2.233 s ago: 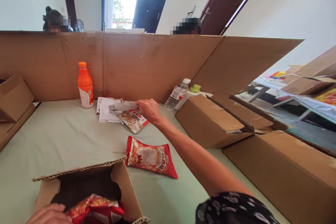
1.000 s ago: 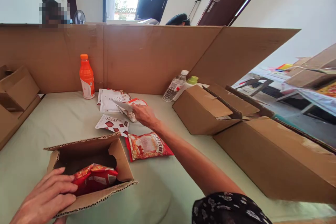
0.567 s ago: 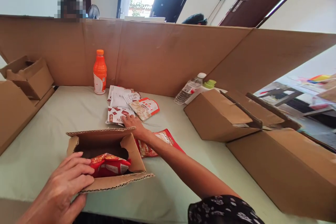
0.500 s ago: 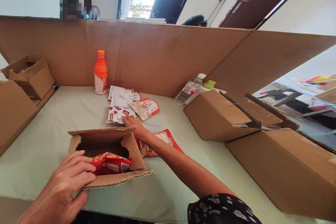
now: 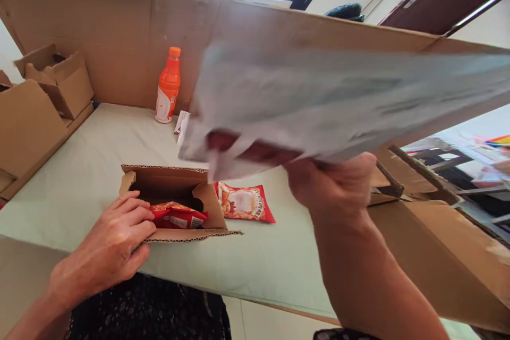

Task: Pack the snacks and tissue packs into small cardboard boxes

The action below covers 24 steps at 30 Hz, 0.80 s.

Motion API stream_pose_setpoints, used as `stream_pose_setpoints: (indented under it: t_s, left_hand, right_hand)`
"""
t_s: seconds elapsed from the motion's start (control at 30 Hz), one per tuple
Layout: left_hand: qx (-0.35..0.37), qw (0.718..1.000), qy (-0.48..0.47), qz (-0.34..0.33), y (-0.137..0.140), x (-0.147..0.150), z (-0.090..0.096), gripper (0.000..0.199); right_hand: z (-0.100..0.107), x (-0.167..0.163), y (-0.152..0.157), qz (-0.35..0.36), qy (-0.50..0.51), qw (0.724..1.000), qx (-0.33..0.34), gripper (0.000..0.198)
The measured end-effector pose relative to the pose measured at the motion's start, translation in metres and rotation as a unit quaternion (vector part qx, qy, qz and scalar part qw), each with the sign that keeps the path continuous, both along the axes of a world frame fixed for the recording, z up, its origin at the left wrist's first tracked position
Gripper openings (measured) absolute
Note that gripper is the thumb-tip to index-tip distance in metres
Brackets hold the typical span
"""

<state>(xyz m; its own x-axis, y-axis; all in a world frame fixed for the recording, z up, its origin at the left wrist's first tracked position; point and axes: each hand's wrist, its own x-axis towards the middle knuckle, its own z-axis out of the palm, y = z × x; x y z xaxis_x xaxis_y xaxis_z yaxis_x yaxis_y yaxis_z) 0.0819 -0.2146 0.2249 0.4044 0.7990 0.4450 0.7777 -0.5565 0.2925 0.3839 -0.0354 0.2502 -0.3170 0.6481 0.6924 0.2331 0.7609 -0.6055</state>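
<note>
My left hand (image 5: 113,239) grips the near left edge of an open cardboard box (image 5: 216,211), its fingers curled over the rim. Inside that box lies a red snack bag (image 5: 181,218), right beside my fingertips. Raised close to the camera, my right hand (image 5: 338,186) pinches the lower edge of a white snack pouch (image 5: 295,101) with dark red marks; it is blurred by motion. A second red snack bag (image 5: 245,203) lies flat on the table to the right of the box. The raised pouch hides much of the table's far side.
An orange drink bottle (image 5: 169,87) stands at the back by the cardboard partition (image 5: 111,26). Close to it, part of a white packet (image 5: 182,123) shows. Cardboard boxes (image 5: 74,93) line the left side, and larger boxes (image 5: 434,244) stand on the right. A pale cloth (image 5: 95,170) covers the table.
My right hand has lifted the white pouch from the table, up and right towards the camera. My left hand stays on the box. The whole view has shifted.
</note>
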Motion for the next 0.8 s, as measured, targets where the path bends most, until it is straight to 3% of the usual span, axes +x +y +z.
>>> stream_pose_setpoints:
  t_s: [0.1, 0.17, 0.33, 0.43, 0.5, 0.8]
  left_hand:
    - [0.02, 0.998, 0.027, 0.045, -0.008, 0.002, 0.0, 0.017]
    - [0.025, 0.997, 0.039, 0.065, -0.013, 0.003, -0.001, 0.015]
    - [0.031, 0.996, 0.052, 0.067, -0.019, 0.002, -0.003, 0.011]
    - [0.023, 0.996, 0.056, 0.063, -0.018, -0.001, -0.005, 0.014]
    - [0.018, 0.996, 0.055, 0.066, -0.018, -0.004, -0.007, 0.017]
    - [0.075, 0.994, 0.048, 0.062, -0.015, -0.015, -0.013, 0.026]
  right_hand:
    - [0.018, -0.025, -0.025, 0.081, -0.129, 0.983, 0.102, 0.04]
    - [0.024, -0.043, -0.031, 0.132, -0.255, 0.951, 0.112, 0.035]
    - [0.011, -0.092, -0.039, 0.053, -0.509, 0.856, 0.074, 0.024]
    - [-0.005, -0.122, -0.045, 0.121, -0.618, 0.776, 0.034, 0.022]
    - [-0.015, -0.134, -0.044, 0.162, -0.648, 0.744, 0.016, 0.024]
    - [-0.032, -0.135, -0.025, 0.13, -0.636, 0.76, 0.01, 0.026]
